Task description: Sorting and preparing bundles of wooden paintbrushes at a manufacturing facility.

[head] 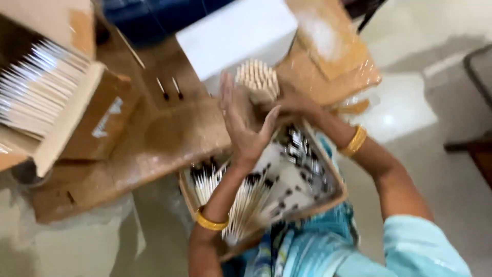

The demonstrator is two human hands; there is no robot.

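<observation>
Nearest, on the person's lap over blue patterned cloth [302, 241], sits a shallow cardboard tray [335, 197] holding loose thin wooden sticks [246, 205] with dark tips — too many and too blurred to count — fanned toward its near left corner, with more dark-tipped ones scattered across its pale floor. Two gold bangles show, one on each wrist.

Above the tray's far edge the two hands meet around a round bundle of sticks [258, 79], pale plain ends up, packed tight. The left hand [241, 125] is flat and open, fingers straight, its palm pressed against the bundle's left side. The right hand [292, 105] curls round the bundle's right side from behind; how tightly it grips is not clear through the blur.

Beyond, a brown cardboard-covered table [169, 133] carries two single dark-tipped sticks [169, 88] lying just left of the bundle. At the far left an open cardboard box [77, 123] — tilted on its side — holds a dense stack of pale sticks [36, 92]. Farther back lie a white rectangular box [236, 33] and, to its right, a shiny plastic-wrapped brown parcel [328, 56].
</observation>
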